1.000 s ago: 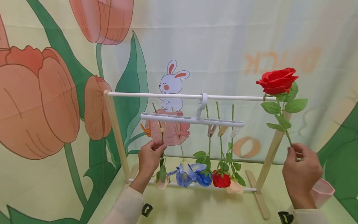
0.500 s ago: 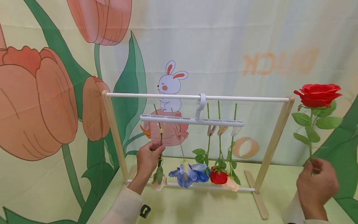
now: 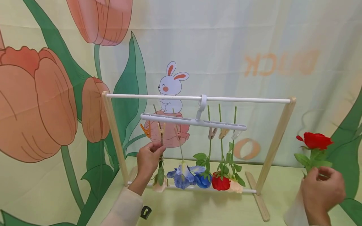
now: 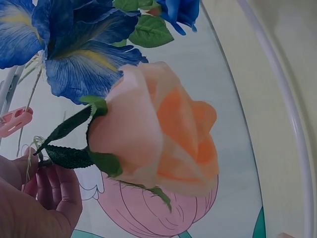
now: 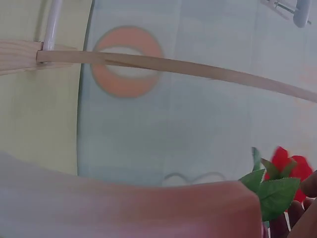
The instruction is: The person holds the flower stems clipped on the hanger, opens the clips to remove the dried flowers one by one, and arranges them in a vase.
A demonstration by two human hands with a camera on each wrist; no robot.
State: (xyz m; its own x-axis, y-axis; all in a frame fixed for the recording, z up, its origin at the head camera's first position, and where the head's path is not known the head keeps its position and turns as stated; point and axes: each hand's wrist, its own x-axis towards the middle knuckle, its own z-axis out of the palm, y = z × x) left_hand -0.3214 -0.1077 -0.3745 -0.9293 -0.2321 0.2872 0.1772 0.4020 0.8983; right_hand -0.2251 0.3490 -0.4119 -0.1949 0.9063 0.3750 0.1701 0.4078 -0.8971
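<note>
My left hand pinches the stem of an upside-down pale peach rose, just below the cream clip on the grey hanger. A blue iris, a blue rose, a second red rose and another peach rose hang head down from other clips. At the far right my right hand holds an upright red rose close below its leaves. That hand is at the mouth of a pinkish-white vase; the lower stem is hidden.
The hanger hooks over the white top bar of a wooden rack with slanted posts. An orange clip at the hanger's left end holds no flower. A black clip-like piece shows beside the left sleeve. A printed curtain stands behind.
My right hand has carried the red rose rightward, then the rose has dropped lower, down to the vase. The left hand keeps its hold on the peach rose's stem.
</note>
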